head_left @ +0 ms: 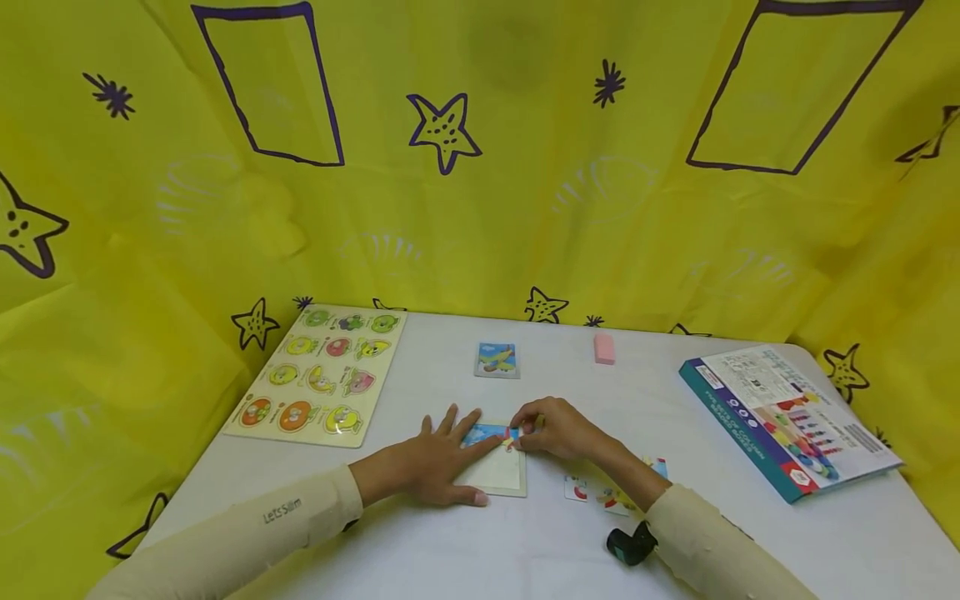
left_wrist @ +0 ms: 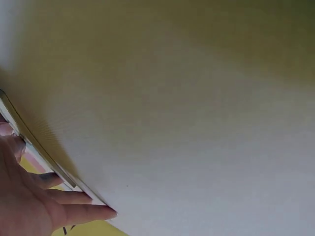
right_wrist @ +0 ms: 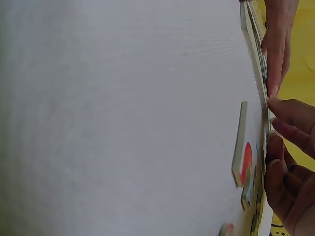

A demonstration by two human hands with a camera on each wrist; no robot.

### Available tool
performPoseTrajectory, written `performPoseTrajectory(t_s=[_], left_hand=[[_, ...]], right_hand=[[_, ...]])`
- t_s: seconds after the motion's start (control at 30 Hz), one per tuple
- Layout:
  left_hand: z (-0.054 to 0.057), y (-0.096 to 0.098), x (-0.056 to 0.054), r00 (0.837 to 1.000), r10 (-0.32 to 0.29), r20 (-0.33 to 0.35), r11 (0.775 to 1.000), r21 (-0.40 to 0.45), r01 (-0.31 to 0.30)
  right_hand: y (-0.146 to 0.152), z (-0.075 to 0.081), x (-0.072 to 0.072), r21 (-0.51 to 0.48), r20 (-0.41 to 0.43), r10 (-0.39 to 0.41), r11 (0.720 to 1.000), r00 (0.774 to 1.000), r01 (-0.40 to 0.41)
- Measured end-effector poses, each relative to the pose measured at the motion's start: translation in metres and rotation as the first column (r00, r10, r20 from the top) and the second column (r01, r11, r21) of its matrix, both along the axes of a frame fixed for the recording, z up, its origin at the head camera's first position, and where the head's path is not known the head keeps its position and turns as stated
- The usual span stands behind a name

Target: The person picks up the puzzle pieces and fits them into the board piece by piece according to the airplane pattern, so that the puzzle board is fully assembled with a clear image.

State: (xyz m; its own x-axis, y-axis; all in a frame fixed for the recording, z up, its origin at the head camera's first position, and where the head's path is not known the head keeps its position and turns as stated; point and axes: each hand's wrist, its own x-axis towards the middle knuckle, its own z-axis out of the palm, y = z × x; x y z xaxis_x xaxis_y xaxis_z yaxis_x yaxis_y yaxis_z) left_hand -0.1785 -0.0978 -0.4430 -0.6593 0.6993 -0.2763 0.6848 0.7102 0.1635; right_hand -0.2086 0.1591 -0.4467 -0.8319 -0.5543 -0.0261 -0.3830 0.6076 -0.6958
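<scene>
A small framed puzzle board (head_left: 501, 477) lies in front of me, a blue picture piece fitted along its far side and the near part of the tray bare. My left hand (head_left: 444, 463) rests spread across the board's left side, fingers straight; in the left wrist view, fingers (left_wrist: 88, 212) extend along its edge. At the far right corner, my right hand (head_left: 561, 429) pinches a small colourful puzzle piece (head_left: 512, 437) between thumb and fingers. The right wrist view shows the right hand's curled fingers (right_wrist: 278, 182) at the board, partly hiding the piece. Loose puzzle pieces (head_left: 576, 488) lie below the right forearm.
Beyond the board lies a small picture puzzle (head_left: 497, 360), with a pink eraser-like block (head_left: 603, 349) to its right. A fruit puzzle board (head_left: 315, 375) is at the left, a bead-game box (head_left: 787, 417) at the right. A yellow curtain (head_left: 510, 225) hangs behind the table.
</scene>
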Motion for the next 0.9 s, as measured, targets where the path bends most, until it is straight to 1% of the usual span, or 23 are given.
performPoseTrajectory(t_s=[0.17,0.37,0.47,0.63,0.77,0.9], left_hand=[[0.002,0.001,0.001,1.0,0.011,0.012,1.0,-0.009,-0.011],[0.003,0.002,0.001,1.0,0.021,0.023,1.0,-0.021,-0.02],[0.003,0.001,0.001,0.999,0.027,0.031,0.999,-0.019,-0.026],[0.002,-0.005,0.0,0.999,0.043,0.02,0.999,-0.011,-0.042],[0.002,-0.017,0.0,0.997,0.074,-0.01,0.997,-0.002,-0.074],[0.004,-0.029,0.0,0.994,0.096,-0.045,0.995,0.02,-0.095]], right_hand=[[-0.002,0.002,0.002,0.007,0.009,-0.026,1.0,1.0,0.026],[-0.004,0.003,0.003,0.012,0.016,-0.039,0.999,0.999,0.039],[-0.003,0.002,0.003,0.005,0.008,-0.024,1.0,1.0,0.024],[0.006,0.003,0.002,-0.035,-0.006,-0.011,0.999,1.0,0.011],[0.022,0.006,0.003,-0.046,0.004,-0.059,0.997,0.998,0.059],[0.041,0.01,0.006,-0.013,0.008,-0.152,0.988,0.988,0.152]])
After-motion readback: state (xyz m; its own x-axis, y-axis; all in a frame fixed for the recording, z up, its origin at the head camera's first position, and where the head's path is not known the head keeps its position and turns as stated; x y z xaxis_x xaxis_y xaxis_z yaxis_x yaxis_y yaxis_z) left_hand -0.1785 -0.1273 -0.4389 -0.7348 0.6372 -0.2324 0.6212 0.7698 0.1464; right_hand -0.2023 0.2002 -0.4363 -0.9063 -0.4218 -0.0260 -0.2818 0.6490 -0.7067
